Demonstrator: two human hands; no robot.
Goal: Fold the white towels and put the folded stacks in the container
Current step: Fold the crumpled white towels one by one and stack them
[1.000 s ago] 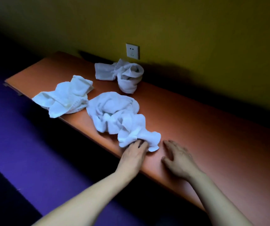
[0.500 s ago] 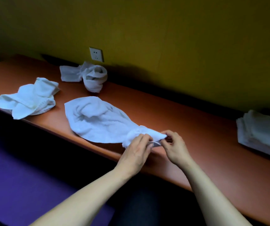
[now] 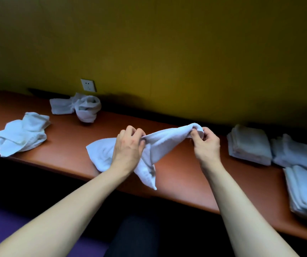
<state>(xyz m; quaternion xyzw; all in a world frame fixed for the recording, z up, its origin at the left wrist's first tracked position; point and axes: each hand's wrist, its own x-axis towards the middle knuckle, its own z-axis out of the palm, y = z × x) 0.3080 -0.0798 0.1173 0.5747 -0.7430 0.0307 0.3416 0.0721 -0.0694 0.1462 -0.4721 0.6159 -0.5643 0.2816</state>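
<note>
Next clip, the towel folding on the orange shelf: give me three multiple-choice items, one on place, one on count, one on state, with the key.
1. Where is the wall socket?
A. above the crumpled towel at the back
B. right of the folded stacks
C. on the shelf

2. How many crumpled towels lie untouched to the left of the hands?
A. none
B. two
C. four

3. How is the held towel held?
A. by one hand
B. flat under both palms
C. pinched by both hands, partly lifted

Key: 1 A, it sits on the wall over the back towel. 2 B, that one and the front-left towel. 3 C, left hand and right hand each pinch it.
</note>
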